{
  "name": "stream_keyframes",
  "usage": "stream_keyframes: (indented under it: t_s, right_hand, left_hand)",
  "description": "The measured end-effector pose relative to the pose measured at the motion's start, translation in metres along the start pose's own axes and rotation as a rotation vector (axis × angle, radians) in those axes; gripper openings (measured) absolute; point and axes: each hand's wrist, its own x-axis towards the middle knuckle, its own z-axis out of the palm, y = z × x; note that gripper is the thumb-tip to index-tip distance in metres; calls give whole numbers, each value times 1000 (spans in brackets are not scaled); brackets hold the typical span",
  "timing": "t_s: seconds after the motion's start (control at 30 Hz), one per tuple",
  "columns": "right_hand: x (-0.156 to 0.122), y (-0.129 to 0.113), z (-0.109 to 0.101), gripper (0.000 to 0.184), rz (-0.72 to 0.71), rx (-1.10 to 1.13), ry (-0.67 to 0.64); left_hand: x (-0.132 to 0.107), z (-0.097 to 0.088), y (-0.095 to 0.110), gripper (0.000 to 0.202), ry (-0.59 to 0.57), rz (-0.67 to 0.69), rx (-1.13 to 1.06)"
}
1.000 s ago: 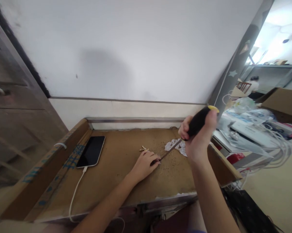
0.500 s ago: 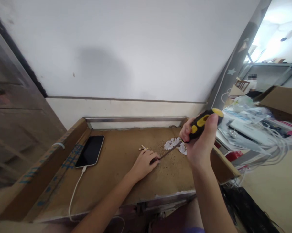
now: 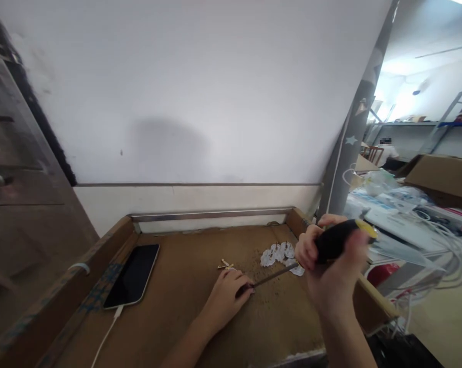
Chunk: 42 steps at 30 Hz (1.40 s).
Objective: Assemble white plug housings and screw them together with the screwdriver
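My right hand (image 3: pixel 330 266) is wrapped round the black and yellow handle of a screwdriver (image 3: pixel 275 274). The shaft slants down and left to the fingertips of my left hand (image 3: pixel 231 294). That hand rests on the cardboard surface with its fingers curled and pinched near the tip; whatever small piece they hold is hidden. Just beyond the left fingers lie small gold-coloured metal pieces (image 3: pixel 225 264). Several white scalloped pieces (image 3: pixel 277 253) with dark screws standing in them sit by the right hand. Many tiny dark bits are scattered on the cardboard around the shaft.
A phone (image 3: pixel 133 276) with a white cable (image 3: pixel 106 337) lies on the left. Cardboard side walls (image 3: pixel 100 250) and a metal rail (image 3: pixel 215 214) border the work surface. On the right, a table holds plastic bags (image 3: pixel 384 184), cables and a cardboard box (image 3: pixel 441 176). A person sits farther back.
The camera has tilted up, so the scene sits lower in view. The handle has turned in my right hand, and that hand's grip has shifted. My left hand stays at the shaft's tip.
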Motion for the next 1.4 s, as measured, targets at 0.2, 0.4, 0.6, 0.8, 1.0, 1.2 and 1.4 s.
stream_keyframes:
  t_s: [0.2, 0.4, 0.6, 0.8, 1.0, 1.2, 1.4]
  right_hand:
    - [-9, 3, -10, 48, -69, -111, 34]
    - [-19, -5, -4, 47, -110, -10, 50]
    - [-28, -3, 1, 42, -73, 1, -219]
    - [-12, -5, -3, 40, -69, -105, -19]
    - [-11, -6, 3, 35, -97, 42, -3]
    - [-20, -14, 8, 34, -106, -11, 118]
    - [-20, -4, 13, 34, -48, 14, 100]
  left_hand:
    - [4, -1, -1, 8, -2, 6, 1]
    - [5, -2, 0, 6, -14, -5, 0]
    - [5, -4, 3, 7, -5, -4, -9]
    - [5, -6, 6, 5, -3, -6, -3]
    - [6, -5, 5, 7, 9, 1, -11]
    - [4, -5, 2, 10, 18, 38, -60]
    - [1, -9, -1, 18, 54, 51, -111]
